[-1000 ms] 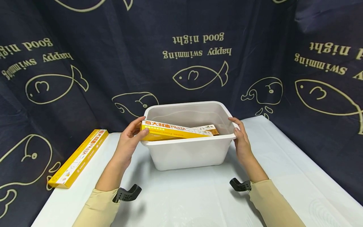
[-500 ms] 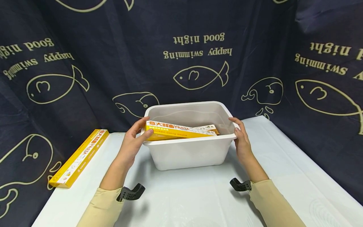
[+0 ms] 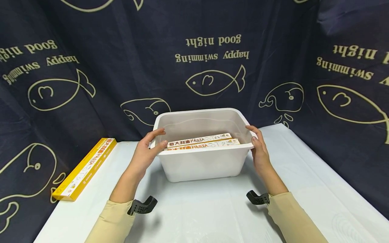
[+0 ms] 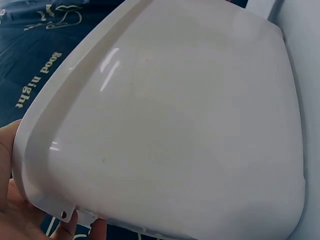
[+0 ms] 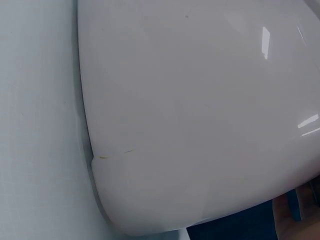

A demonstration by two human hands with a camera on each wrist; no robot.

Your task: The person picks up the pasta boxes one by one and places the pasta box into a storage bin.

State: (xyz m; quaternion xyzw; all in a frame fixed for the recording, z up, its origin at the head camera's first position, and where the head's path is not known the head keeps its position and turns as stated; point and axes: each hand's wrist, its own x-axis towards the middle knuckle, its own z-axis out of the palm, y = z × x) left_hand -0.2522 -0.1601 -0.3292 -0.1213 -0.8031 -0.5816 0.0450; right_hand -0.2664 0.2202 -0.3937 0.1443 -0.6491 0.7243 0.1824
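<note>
A white plastic bin (image 3: 202,165) stands on the table with two long pasta boxes lying side by side inside. The rear pasta box (image 3: 209,138) and the front pasta box (image 3: 212,144) show their white printed faces below the rim level; their lower parts are hidden by the front wall. My left hand (image 3: 147,148) is over the left rim, thumb and fingers spread and reaching inside, fingertips close to the front box's left end. At the right rim, my right hand (image 3: 258,145) grips the bin, its fingers hooked over the edge.
Another yellow and white pasta box (image 3: 85,170) lies on the table's left side, angled along the edge. Behind the bin hangs a dark blue curtain (image 3: 146,67) with fish drawings. White cloth covers the table (image 3: 206,209).
The front pasta box, earlier tilted with its left end raised in my left hand, has dropped level into the bin. My left hand moved slightly right; the right hand stayed put.
</note>
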